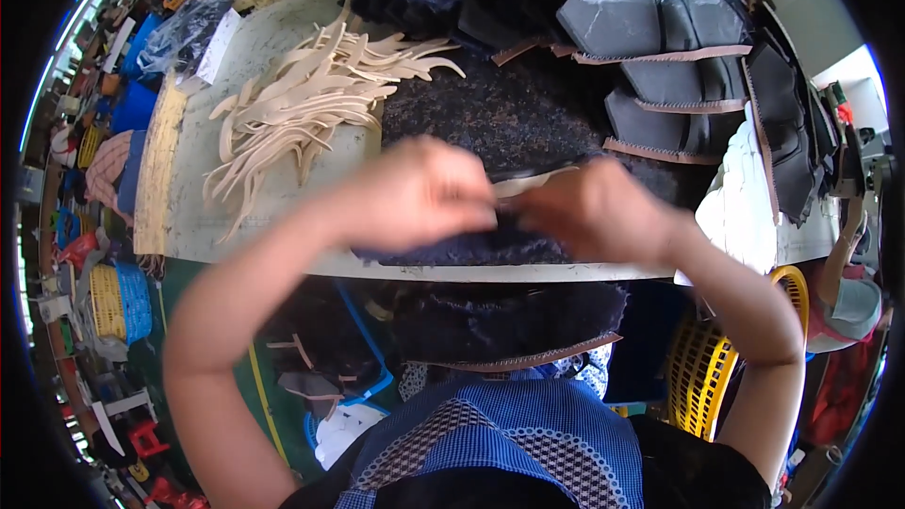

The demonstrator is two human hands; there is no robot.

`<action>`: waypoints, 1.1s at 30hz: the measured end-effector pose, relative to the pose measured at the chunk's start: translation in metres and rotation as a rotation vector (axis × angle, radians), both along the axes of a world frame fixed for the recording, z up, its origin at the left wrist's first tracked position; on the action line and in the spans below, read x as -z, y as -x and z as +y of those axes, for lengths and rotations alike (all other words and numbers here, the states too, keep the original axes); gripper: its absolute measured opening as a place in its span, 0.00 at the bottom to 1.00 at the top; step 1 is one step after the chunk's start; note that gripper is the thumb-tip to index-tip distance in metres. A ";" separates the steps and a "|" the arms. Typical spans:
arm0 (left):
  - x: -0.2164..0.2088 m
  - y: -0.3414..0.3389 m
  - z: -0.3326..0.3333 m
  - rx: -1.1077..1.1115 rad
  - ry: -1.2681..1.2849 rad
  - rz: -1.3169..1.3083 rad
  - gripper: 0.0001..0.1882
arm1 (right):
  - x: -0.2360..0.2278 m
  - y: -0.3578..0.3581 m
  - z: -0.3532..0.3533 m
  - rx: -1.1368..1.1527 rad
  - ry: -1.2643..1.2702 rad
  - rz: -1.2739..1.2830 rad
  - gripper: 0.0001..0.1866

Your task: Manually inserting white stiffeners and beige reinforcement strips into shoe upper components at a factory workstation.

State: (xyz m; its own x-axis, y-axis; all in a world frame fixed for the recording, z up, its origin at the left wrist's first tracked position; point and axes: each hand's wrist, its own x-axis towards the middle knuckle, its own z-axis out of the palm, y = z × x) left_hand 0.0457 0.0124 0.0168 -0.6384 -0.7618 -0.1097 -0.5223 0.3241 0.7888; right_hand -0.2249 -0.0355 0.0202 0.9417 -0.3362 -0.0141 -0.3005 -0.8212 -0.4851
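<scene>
Both my hands meet over the near part of the table and are blurred by motion. My left hand [429,193] is closed, its fingertips at the left end of a cream strip [533,184]. My right hand [603,212] is closed round the strip's other end. Along the strip runs a dark edge, partly hidden by my fingers. Under my hands lies a dark navy furry piece [481,250] by the table's front edge. Another dark furry piece [509,320], with a stitched brown edge, rests across my lap.
A heap of cream strips [311,99] lies left on the table [189,203]. Grey padded pieces with stitched brown edges [660,24] overlap at the far right, near white pieces [740,198]. A yellow basket [702,372] stands at my right. A person [848,297] is further right.
</scene>
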 end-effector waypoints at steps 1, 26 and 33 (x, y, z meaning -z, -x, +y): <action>-0.021 -0.007 -0.022 -0.046 -0.339 -0.003 0.11 | -0.019 -0.003 -0.023 0.080 -0.309 -0.022 0.10; 0.014 0.044 -0.049 -0.218 0.409 -0.405 0.23 | 0.055 0.011 0.080 0.116 0.227 -0.121 0.21; -0.017 0.078 -0.006 -0.300 0.422 -0.381 0.13 | 0.062 0.026 0.068 0.114 0.008 -0.340 0.33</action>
State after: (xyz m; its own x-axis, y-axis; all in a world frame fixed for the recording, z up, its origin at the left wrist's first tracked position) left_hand -0.0321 0.0061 0.0337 -0.3665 -0.9284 0.0616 -0.8570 0.3625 0.3663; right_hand -0.2510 0.0327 -0.0415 0.8485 -0.4381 0.2968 -0.2128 -0.7960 -0.5667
